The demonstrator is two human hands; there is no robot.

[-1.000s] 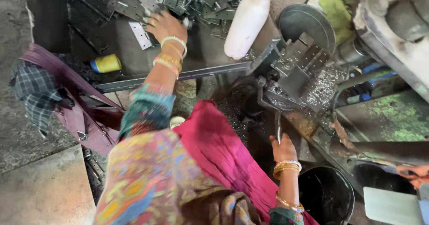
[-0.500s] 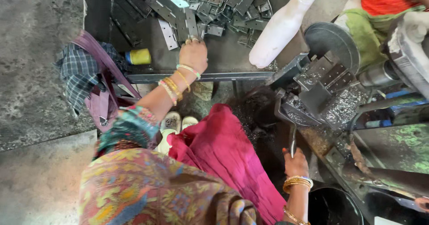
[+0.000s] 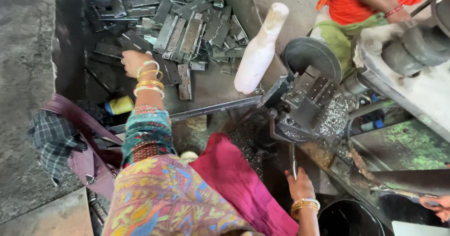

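a seated person reaches into a bin of metal plates while gripping a machine lever.

the left hand (image 3: 132, 61) rests on the flat grey metal plates (image 3: 183, 33) heaped in the bin (image 3: 70, 39); whether its fingers have closed on one cannot be told. the right hand (image 3: 299, 185) is clamped round the thin lever (image 3: 293, 158) of the press (image 3: 307, 100). this looks like the picking-up step; next, a plate would need carrying to the press.

The left hand (image 3: 132, 62) perhaps hides its fingertips among metal plates (image 3: 187, 29).
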